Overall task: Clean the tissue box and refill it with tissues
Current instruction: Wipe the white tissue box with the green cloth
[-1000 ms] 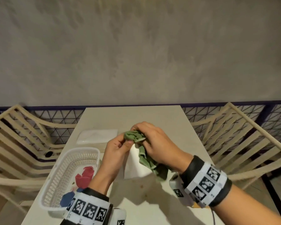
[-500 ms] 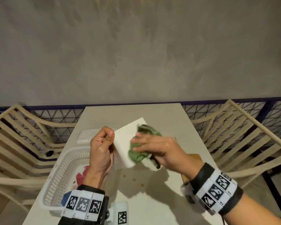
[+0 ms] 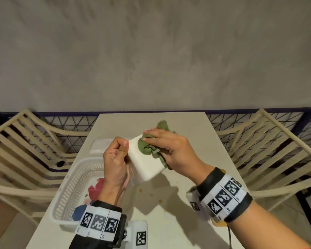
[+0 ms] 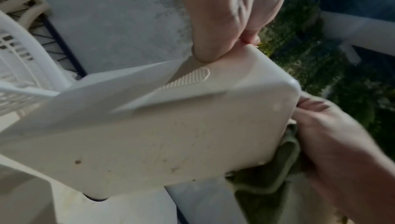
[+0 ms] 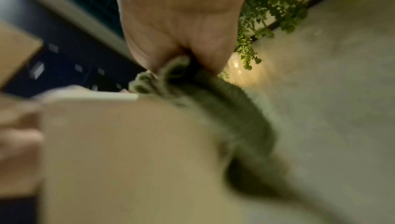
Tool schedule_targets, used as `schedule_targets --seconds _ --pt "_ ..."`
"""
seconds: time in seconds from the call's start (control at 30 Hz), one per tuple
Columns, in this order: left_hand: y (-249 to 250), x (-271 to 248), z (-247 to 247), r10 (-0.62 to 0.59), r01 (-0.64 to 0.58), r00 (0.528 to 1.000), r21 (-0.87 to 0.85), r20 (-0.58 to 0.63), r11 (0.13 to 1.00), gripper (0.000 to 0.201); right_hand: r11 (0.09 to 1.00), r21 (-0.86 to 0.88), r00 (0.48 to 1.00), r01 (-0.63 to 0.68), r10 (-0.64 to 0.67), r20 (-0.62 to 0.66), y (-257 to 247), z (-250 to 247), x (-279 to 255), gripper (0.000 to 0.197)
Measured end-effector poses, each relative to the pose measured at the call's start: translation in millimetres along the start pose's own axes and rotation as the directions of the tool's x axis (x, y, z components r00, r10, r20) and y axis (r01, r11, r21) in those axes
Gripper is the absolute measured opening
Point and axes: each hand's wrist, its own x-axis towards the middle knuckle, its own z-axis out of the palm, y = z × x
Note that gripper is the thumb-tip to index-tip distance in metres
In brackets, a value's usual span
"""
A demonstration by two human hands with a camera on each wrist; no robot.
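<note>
A white plastic tissue box (image 3: pixel 145 163) is held tilted above the table. My left hand (image 3: pixel 118 153) grips its left edge with curled fingers and thumb. In the left wrist view the box (image 4: pixel 171 126) shows small brown specks on its side. My right hand (image 3: pixel 166 148) holds a bunched green cloth (image 3: pixel 147 147) and presses it against the box's upper face. The cloth (image 5: pixel 213 102) trails below the hand in the blurred right wrist view. A white pack of tissues (image 3: pixel 101 146) lies on the table behind my left hand.
A white slotted basket (image 3: pixel 75 187) with red and blue items stands at the table's left edge. Crumbs dot the beige table (image 3: pixel 169 212) under the box. Cream slatted chairs (image 3: pixel 269 150) flank both sides. A grey wall rises behind.
The box has turned so its broad face points up. My right hand has slid the green cloth toward the box's far end. My left hand has shifted its grip along the left edge.
</note>
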Motion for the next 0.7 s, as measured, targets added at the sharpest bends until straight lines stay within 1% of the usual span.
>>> schedule_targets --seconds 0.03,0.07,0.1,0.13,0.17,0.2,0.23,0.27,0.3,0.33,0.37,0.4,0.43,0.47,0.53,0.57,0.6,0.63,0.67,0.7 --pt "1 1 -2 -0.001 0.001 1.000 -0.026 -0.011 1.000 0.035 0.995 0.017 0.994 0.095 -0.096 0.051 -10 8 -4 0.027" --pt "3 1 -3 0.003 -0.003 1.000 -0.040 -0.008 0.999 0.035 0.976 0.032 0.970 0.217 -0.219 0.103 -17 9 -12 0.024" --pt "7 0 -3 0.009 -0.008 1.000 -0.050 0.015 0.999 0.035 0.950 0.039 0.939 0.309 -0.311 0.148 -18 3 -19 0.022" --pt "11 -2 -2 0.015 -0.013 0.999 -0.053 0.045 0.999 0.035 0.947 0.046 0.932 0.318 -0.321 0.169 -12 -6 -24 0.024" --pt "15 -3 0 0.022 -0.018 0.997 -0.048 0.073 0.999 0.035 0.962 0.060 0.951 0.268 -0.274 0.142 -5 -15 -23 0.030" --pt "17 -5 1 0.022 -0.018 0.995 -0.043 0.093 0.999 0.035 0.981 0.087 0.981 0.174 -0.180 0.067 1 -20 -21 0.039" --pt "19 -7 2 0.020 -0.015 0.994 -0.047 0.105 0.999 0.035 0.988 0.141 0.998 0.058 -0.056 -0.015 5 -25 -15 0.049" --pt "21 -7 2 0.017 -0.010 0.994 -0.067 0.108 0.998 0.036 0.969 0.237 0.994 -0.074 0.091 -0.058 6 -29 -8 0.056" --pt "22 -7 0 0.010 0.000 0.995 -0.101 0.104 0.995 0.036 0.910 0.366 0.973 -0.193 0.227 -0.050 4 -30 -1 0.058" --pt "25 -8 -1 0.002 0.012 0.996 -0.141 0.095 0.990 0.038 0.827 0.494 0.950 -0.269 0.313 -0.006 2 -32 5 0.057" --pt "26 -9 -3 -0.009 0.023 0.997 -0.178 0.079 0.984 0.039 0.751 0.581 0.933 -0.313 0.358 0.040 4 -33 7 0.055" --pt "27 -11 -3 -0.020 0.035 0.997 -0.212 0.072 0.977 0.040 0.712 0.612 0.925 -0.344 0.369 0.091 5 -35 9 0.052" --pt "27 -12 -3 -0.029 0.046 0.997 -0.241 0.072 0.969 0.040 0.706 0.605 0.923 -0.368 0.357 0.144 6 -37 10 0.046" --pt "25 -15 -3 -0.043 0.061 0.996 -0.261 0.074 0.963 0.039 0.723 0.580 0.925 -0.376 0.336 0.180 7 -38 9 0.039" --pt "21 -17 -4 -0.091 0.107 0.993 -0.242 0.073 0.964 0.039 0.761 0.527 0.925 -0.379 0.314 0.213 7 -41 5 0.028" --pt "21 -17 -6 -0.119 0.134 0.989 -0.191 0.085 0.972 0.040 0.774 0.505 0.924 -0.382 0.307 0.229 7 -43 4 0.027" --pt "23 -16 -9 -0.139 0.149 0.984 -0.086 0.113 0.985 0.040 0.789 0.481 0.922 -0.383 0.299 0.244 7 -45 3 0.027" --pt "28 -15 -10 -0.151 0.137 0.975 0.093 0.160 0.986 0.039 0.803 0.454 0.920 -0.386 0.297 0.257 8 -46 3 0.026" --pt "33 -12 -11 -0.171 0.095 0.960 0.317 0.223 0.944 0.036 0.818 0.423 0.916 -0.389 0.297 0.268 6 -47 3 0.026" --pt "38 -9 -9 -0.210 0.040 0.935 0.502 0.287 0.864 0.033 0.841 0.377 0.914 -0.388 0.298 0.276 5 -47 5 0.028"
